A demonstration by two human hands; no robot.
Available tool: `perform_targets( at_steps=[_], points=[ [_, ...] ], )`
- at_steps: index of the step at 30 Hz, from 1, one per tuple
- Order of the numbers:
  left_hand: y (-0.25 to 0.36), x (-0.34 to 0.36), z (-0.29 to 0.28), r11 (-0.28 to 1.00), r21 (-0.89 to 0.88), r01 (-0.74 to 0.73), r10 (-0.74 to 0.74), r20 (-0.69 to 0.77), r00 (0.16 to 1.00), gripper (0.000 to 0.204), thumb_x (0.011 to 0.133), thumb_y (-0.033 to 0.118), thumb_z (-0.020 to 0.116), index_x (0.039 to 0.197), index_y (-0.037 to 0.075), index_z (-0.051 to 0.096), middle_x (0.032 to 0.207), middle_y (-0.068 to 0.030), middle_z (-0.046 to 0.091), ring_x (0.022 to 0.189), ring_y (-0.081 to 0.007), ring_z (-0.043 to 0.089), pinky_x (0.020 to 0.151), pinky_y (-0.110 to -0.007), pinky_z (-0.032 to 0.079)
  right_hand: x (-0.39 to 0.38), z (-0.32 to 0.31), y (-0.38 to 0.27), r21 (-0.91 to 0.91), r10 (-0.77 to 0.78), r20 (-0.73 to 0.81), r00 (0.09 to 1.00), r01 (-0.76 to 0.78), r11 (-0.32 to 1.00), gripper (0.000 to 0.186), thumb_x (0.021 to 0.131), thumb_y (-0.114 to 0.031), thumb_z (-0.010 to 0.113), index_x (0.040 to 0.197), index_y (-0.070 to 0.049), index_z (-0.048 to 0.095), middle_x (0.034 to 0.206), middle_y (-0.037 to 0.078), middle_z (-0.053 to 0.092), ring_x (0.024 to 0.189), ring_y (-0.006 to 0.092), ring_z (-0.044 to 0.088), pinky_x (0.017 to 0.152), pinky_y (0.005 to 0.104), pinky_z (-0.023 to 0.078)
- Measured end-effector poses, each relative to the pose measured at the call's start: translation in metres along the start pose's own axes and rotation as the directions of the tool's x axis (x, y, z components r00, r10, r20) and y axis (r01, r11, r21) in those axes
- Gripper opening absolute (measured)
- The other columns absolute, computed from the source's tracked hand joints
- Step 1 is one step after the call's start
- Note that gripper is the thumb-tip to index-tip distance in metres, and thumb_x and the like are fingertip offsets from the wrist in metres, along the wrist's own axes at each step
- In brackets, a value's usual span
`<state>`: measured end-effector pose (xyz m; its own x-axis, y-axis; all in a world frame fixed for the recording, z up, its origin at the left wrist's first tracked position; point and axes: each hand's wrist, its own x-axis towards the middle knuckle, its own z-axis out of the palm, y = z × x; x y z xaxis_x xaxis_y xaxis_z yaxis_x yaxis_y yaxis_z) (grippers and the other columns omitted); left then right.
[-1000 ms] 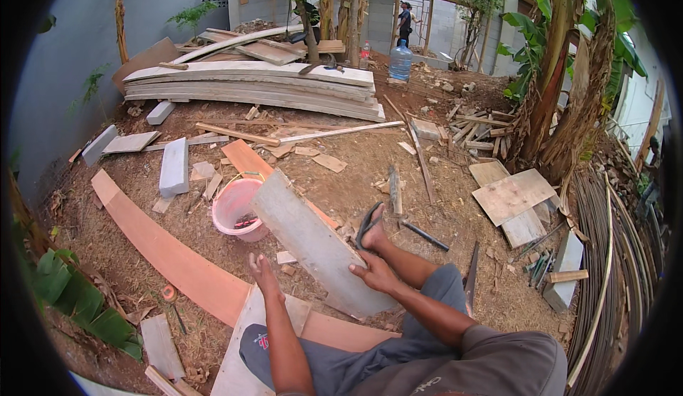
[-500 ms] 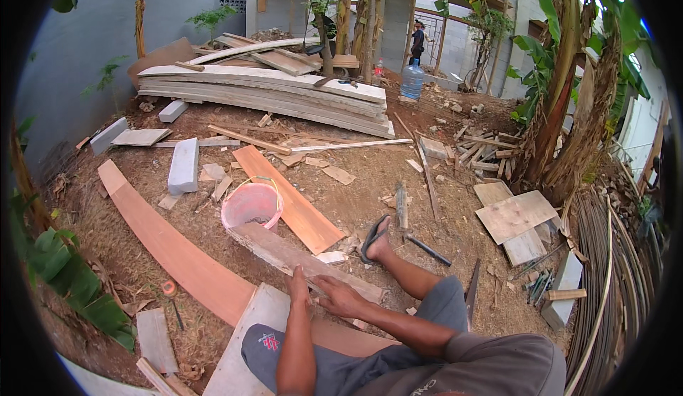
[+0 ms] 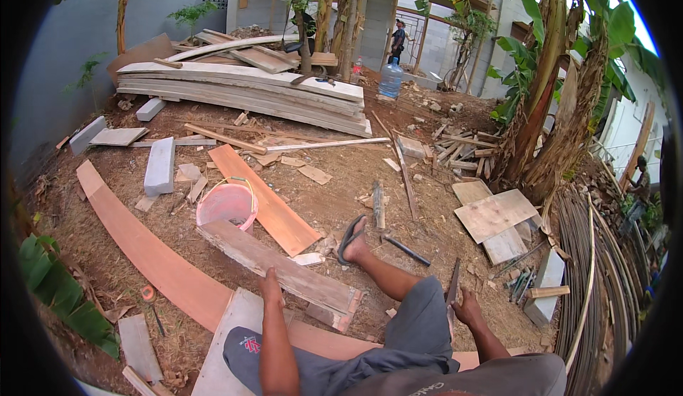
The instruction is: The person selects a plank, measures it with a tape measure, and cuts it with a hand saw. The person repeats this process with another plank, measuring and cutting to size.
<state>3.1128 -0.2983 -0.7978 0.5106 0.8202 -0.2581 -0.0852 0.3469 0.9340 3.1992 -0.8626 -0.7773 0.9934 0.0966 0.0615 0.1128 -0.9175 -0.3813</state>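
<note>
A rough, weathered wooden plank lies crosswise in front of me, its far left end in front of the pink bucket. My left hand grips the plank's near edge, with the fingers partly hidden. To the right, my right hand is beside the hand saw, fingers apart and holding nothing that I can see. The saw stands out past my bent knee, and its handle end is hidden by my leg. Under my leg lies a pale board.
A hammer lies beyond my sandalled foot. A long curved reddish board stretches left, and an orange board lies behind the bucket. Stacked pale planks stand farther back. Thin rods lie right. A person stands far off.
My right hand has left the plank and moved right to the saw. My left hand stays on the plank's edge. The whole view has shifted slightly.
</note>
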Motion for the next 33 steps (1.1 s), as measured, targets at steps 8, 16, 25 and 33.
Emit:
perform_targets(
  at_steps=[8,16,25,33],
  points=[
    [-0.02,0.005,0.014,0.998,-0.058,0.017,-0.017,-0.001,1.0,0.061,0.097,0.022,0.059,0.147,-0.006,0.039,0.145,-0.0214,0.049,0.13,-0.0306,0.051,0.108,-0.042,0.042,-0.154,0.119,0.169,-0.141,0.114,0.291,0.95,-0.075,0.987,0.057,0.088,-0.046,0.067,0.124,-0.003,0.058,0.121,0.029,0.058,0.114,0.0492,0.06,0.091,0.0583,0.051],
    [-0.035,0.018,0.018,0.997,-0.037,0.074,-0.072,0.048,0.996,0.064,0.098,0.019,0.056,0.152,-0.004,0.033,0.149,-0.0197,0.048,0.133,-0.031,0.05,0.111,-0.042,0.039,-0.165,0.157,0.174,-0.212,0.091,-0.115,0.989,-0.114,0.971,0.042,0.084,-0.035,0.067,0.115,-0.007,0.062,0.115,0.024,0.059,0.108,0.043,0.06,0.081,0.0542,0.053],
    [-0.037,0.017,0.018,0.977,-0.213,-0.007,0.032,0.116,0.993,0.06,0.098,0.014,0.055,0.151,-0.005,0.034,0.146,-0.02,0.05,0.13,-0.0297,0.052,0.108,-0.04,0.042,-0.146,0.177,0.201,-0.329,0.074,0.078,0.994,-0.044,0.943,0.038,0.089,-0.038,0.057,0.117,-0.014,0.068,0.115,0.018,0.065,0.112,0.0397,0.059,0.092,0.0526,0.049],
    [-0.03,0.006,0.023,0.984,-0.167,0.066,-0.058,0.055,0.997,0.06,0.098,0.019,0.058,0.149,-0.004,0.036,0.139,-0.0189,0.054,0.121,-0.0288,0.057,0.1,-0.041,0.048,-0.125,0.124,0.179,-0.141,0.217,0.124,0.968,-0.2,0.97,0.045,0.088,-0.041,0.047,0.084,-0.006,0.076,0.084,0.026,0.069,0.086,0.0471,0.067,0.088,0.0557,0.049]
  ],
)
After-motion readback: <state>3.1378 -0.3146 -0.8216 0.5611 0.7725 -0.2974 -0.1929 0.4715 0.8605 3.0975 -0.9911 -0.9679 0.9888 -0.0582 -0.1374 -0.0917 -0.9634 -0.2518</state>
